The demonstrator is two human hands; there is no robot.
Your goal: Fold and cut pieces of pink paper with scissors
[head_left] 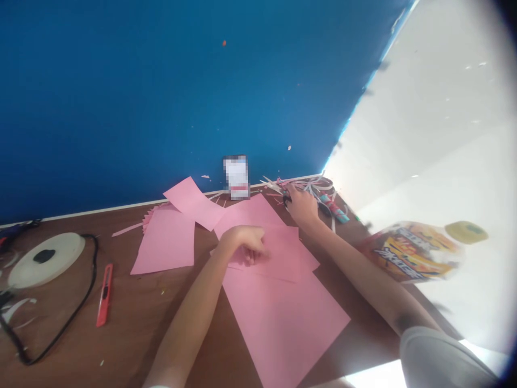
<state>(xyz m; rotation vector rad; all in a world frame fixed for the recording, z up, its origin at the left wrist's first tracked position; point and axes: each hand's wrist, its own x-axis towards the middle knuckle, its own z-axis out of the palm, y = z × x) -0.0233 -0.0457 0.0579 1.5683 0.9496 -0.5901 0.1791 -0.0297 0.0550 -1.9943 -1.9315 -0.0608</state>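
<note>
Several pink paper sheets (283, 318) lie spread on a brown table (133, 328) against a blue wall. My left hand (244, 242) rests curled on the middle sheets, fingers pressed down on the pink paper. My right hand (301, 206) reaches to the far corner, among a heap of paper strips (311, 184), and its fingers close round something dark that I cannot make out. A glue stick (334, 209) lies just right of that hand.
A red utility knife (105, 293) lies at the left. Further left are a white round disc (44, 258) and a black cable (72, 318). A colourful bottle with a yellow cap (420, 250) stands at the right. A small card (236, 177) leans on the wall.
</note>
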